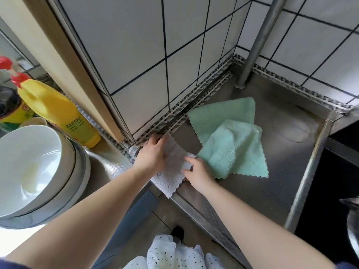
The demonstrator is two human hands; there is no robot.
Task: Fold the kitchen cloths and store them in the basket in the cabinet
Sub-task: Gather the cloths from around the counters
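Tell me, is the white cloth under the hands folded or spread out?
Partly folded: the white cloth lies as a narrow strip on the steel counter, both hands pressing it.

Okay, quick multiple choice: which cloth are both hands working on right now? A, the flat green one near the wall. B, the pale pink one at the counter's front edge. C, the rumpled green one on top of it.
B: both the left hand and the right hand rest on the pale pink cloth, while the two green cloths lie untouched beside it.
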